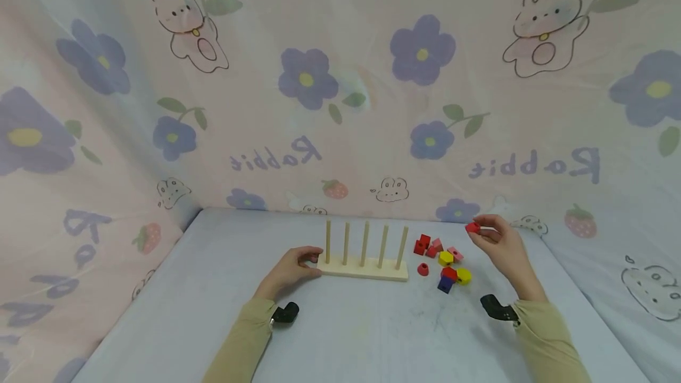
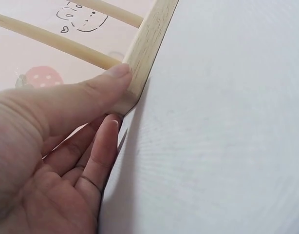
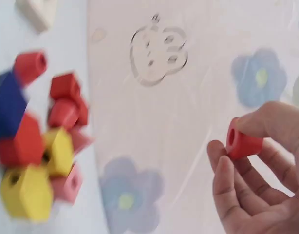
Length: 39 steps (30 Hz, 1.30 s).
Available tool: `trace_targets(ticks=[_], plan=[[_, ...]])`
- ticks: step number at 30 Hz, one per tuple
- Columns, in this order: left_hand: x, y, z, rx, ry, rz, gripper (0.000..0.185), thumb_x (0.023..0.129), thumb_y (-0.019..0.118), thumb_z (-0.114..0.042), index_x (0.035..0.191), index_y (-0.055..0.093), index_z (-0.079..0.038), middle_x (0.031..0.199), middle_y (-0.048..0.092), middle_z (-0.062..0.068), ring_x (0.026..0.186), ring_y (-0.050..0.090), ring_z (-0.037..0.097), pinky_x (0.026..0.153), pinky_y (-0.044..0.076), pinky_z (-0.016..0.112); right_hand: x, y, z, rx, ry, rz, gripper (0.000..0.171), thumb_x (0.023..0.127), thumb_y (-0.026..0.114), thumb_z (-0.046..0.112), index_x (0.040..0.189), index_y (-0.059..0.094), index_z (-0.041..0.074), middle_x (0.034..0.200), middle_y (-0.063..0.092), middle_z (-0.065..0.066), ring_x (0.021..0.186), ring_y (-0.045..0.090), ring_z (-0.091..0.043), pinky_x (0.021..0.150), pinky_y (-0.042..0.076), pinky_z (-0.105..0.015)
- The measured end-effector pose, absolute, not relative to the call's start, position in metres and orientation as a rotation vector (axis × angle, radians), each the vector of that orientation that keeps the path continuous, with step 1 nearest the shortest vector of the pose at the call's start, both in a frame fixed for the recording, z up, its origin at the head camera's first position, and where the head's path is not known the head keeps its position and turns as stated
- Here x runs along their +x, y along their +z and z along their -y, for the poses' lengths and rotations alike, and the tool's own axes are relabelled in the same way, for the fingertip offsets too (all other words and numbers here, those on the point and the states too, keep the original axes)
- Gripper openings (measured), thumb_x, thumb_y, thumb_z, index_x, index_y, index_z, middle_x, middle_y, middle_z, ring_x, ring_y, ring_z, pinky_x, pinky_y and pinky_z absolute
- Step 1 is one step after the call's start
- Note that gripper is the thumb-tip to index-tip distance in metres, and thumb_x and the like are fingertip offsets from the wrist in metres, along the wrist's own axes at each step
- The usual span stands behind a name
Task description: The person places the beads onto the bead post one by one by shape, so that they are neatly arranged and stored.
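Our right hand [image 1: 502,247] pinching the red bead [image 1: 472,228] at its fingertips, our left hand [image 1: 292,268] gripping the peg rack's [image 1: 367,269] end.

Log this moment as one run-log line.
left hand: holds peg board end | right hand: pinches red bead, lifted | loose beads: on table right of board

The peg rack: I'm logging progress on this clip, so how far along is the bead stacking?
Nothing is stacked yet: all five pegs of the peg rack stand bare. In hand: the left hand steadies the rack's end, thumb pressed on its base, and the right hand pinches one red bead lifted above the table. Left: the pile of red, yellow, pink and blue beads lying beside the rack.
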State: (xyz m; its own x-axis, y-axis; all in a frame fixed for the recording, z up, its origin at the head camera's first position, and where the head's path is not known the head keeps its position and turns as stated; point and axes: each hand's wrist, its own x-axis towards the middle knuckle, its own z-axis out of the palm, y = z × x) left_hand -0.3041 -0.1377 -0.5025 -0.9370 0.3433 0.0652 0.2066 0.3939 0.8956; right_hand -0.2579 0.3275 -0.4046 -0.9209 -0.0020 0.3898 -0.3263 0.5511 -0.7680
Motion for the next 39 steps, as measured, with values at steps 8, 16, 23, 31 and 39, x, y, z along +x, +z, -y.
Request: trace_targets(ticks=[8, 16, 23, 31, 39], plan=[[-0.305, -0.501, 0.137, 0.522, 1.599, -2.499, 0.050, 0.078, 0.079, -0.008, 0.124, 0.060, -0.003, 0.106, 0.064, 0.008, 0.095, 0.058, 0.024, 0.081, 0.046, 0.034, -0.265, -0.365, -0.267, 0.536, 1.372, 2.304, 0.035, 0.088, 0.066, 0.000, 0.120, 0.054, -0.004, 0.113, 0.057, -0.018, 0.094, 0.059, -0.007, 0.081, 0.046, -0.013], [-0.305, -0.502, 0.139, 0.529, 1.595, -2.496, 0.051, 0.079, 0.077, -0.006, 0.126, 0.058, -0.001, 0.108, 0.063, 0.009, 0.097, 0.058, 0.023, 0.084, 0.047, 0.035, -0.261, -0.335, -0.194, 0.789, 1.482, 2.249, 0.035, 0.085, 0.065, -0.010, 0.118, 0.055, -0.008, 0.112, 0.059, -0.023, 0.097, 0.059, -0.034, 0.079, 0.049, -0.020], [-0.302, -0.502, 0.140, 0.508, 1.575, -2.511, 0.050, 0.079, 0.077, -0.009, 0.125, 0.059, -0.003, 0.104, 0.062, 0.007, 0.091, 0.060, 0.021, 0.085, 0.046, 0.039, -0.254, -0.330, -0.144, 0.934, 1.536, 2.196, 0.033, 0.084, 0.063, -0.013, 0.116, 0.056, -0.009, 0.111, 0.059, -0.027, 0.097, 0.060, -0.038, 0.081, 0.051, -0.035], [-0.299, -0.504, 0.138, 0.526, 1.597, -2.471, 0.050, 0.080, 0.077, -0.009, 0.126, 0.058, -0.001, 0.108, 0.062, 0.010, 0.088, 0.060, 0.020, 0.081, 0.048, 0.035, -0.252, -0.344, -0.108, 0.948, 1.623, 2.167, 0.033, 0.085, 0.063, -0.012, 0.117, 0.056, -0.012, 0.110, 0.060, -0.024, 0.098, 0.061, -0.037, 0.083, 0.049, -0.048], [-0.302, -0.502, 0.138, 0.542, 1.611, -2.483, 0.050, 0.081, 0.076, -0.009, 0.126, 0.058, -0.001, 0.106, 0.063, 0.009, 0.093, 0.060, 0.023, 0.085, 0.046, 0.041, -0.270, -0.366, -0.084, 0.977, 1.403, 2.151, 0.032, 0.083, 0.067, -0.008, 0.115, 0.062, -0.005, 0.106, 0.064, -0.014, 0.098, 0.061, -0.027, 0.082, 0.050, -0.045]])
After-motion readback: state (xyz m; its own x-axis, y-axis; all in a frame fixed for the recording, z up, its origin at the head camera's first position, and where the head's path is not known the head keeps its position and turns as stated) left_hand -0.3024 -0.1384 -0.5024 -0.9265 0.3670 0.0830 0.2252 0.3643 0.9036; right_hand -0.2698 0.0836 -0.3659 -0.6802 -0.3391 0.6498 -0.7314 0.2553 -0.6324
